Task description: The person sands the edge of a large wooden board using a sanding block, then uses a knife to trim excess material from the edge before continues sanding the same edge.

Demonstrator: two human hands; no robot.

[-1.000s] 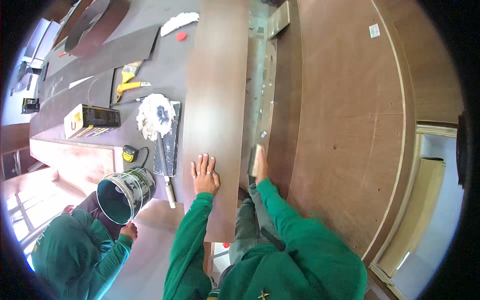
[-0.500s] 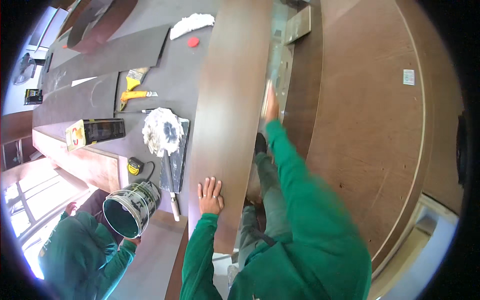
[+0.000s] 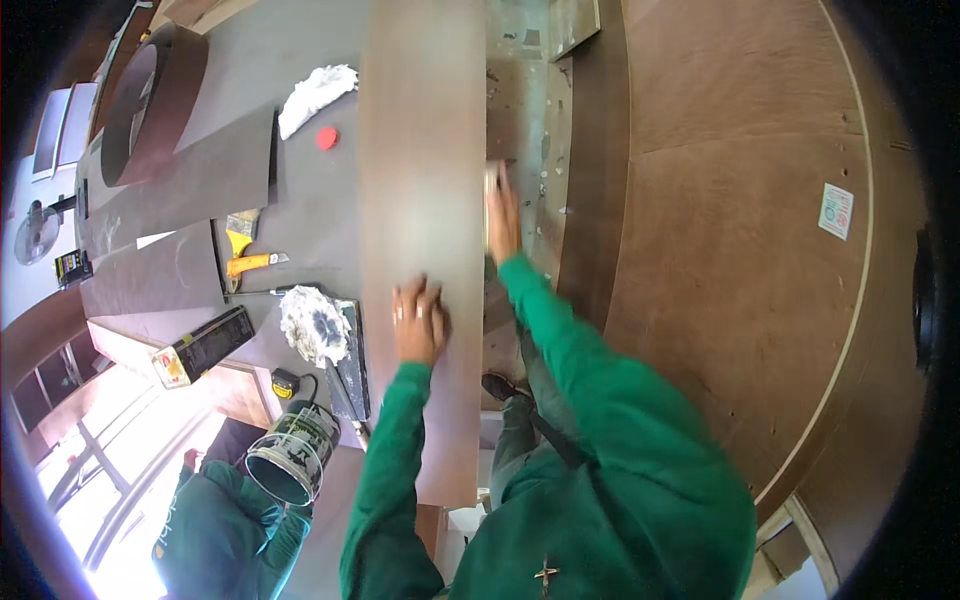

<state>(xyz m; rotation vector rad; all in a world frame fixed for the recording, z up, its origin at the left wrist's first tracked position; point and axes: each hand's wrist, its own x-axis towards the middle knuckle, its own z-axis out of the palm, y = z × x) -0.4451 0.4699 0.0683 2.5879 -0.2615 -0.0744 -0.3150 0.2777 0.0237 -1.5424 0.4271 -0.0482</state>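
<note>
A long brown board (image 3: pixel 425 130) lies along the near side of the worktable. My left hand (image 3: pixel 420 320) rests on its top with the fingers spread and nothing held. At the board's right edge, my right hand (image 3: pixel 504 217) grips a pale narrow block (image 3: pixel 490 185) and presses it along that edge. The fingers partly cover the block, so its exact kind does not show. Left of the board, a stained white rag (image 3: pixel 318 325) lies on a dark flat slab (image 3: pixel 352 370).
A brush (image 3: pixel 241 228), a yellow utility knife (image 3: pixel 258 263), a red disc (image 3: pixel 326 138) and a tape measure (image 3: pixel 286 383) lie on the table (image 3: pixel 300 210). A co-worker (image 3: pixel 215 530) in green is beside a bucket (image 3: pixel 297 450). A curved wooden panel (image 3: pixel 740 270) stands right.
My left hand has moved forward along the board. My right hand has moved farther along the edge with the block. The whole view has shifted, and the bucket is tilted differently.
</note>
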